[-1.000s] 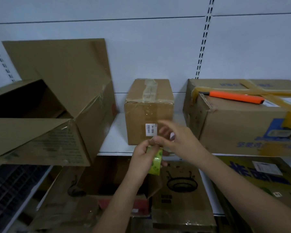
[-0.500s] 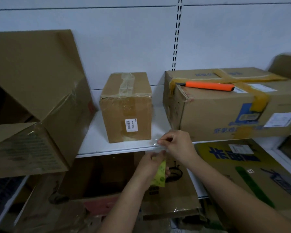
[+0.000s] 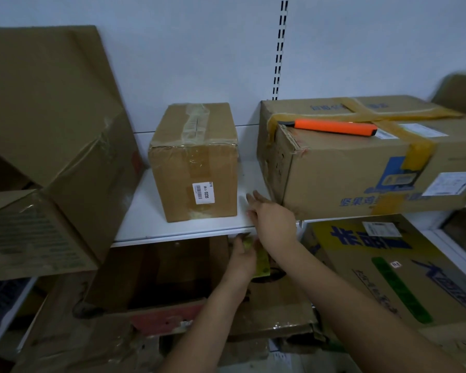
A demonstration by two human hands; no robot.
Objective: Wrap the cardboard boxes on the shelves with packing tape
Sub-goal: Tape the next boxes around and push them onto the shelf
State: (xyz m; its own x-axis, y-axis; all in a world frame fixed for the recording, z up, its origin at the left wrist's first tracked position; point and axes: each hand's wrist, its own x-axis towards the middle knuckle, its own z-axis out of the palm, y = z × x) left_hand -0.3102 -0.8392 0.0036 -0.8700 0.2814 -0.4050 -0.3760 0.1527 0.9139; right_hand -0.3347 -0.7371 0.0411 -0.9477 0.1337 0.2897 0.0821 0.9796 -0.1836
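Since half a second ago the right hand (image 3: 273,220) has let its pinch go and reached forward over the shelf (image 3: 178,227) edge, fingers now stretched flat toward the gap between the small box (image 3: 194,162) and the big box (image 3: 361,157). The left hand (image 3: 242,255) has stayed just under the shelf lip, directly below the right wrist, fingers curled round the yellow-green tape roll (image 3: 261,262).

This looks like the start of a wrap: the tape's free end seems to be being laid or pressed near the shelf front, just ahead of the right fingertips. Whether a strip runs between roll and fingers cannot be told; clear tape barely shows here. The small box stands just left of the outstretched fingers; the big box's near corner is just to their right. Next, the strip probably has to be carried onto a box face and smoothed down, the roll feeding out from below.

An orange knife (image 3: 334,127) lies on the big box, up and right of the hand. The roll is mostly hidden behind the right forearm, and the open box (image 3: 51,130) on the far left is cut off by the frame.
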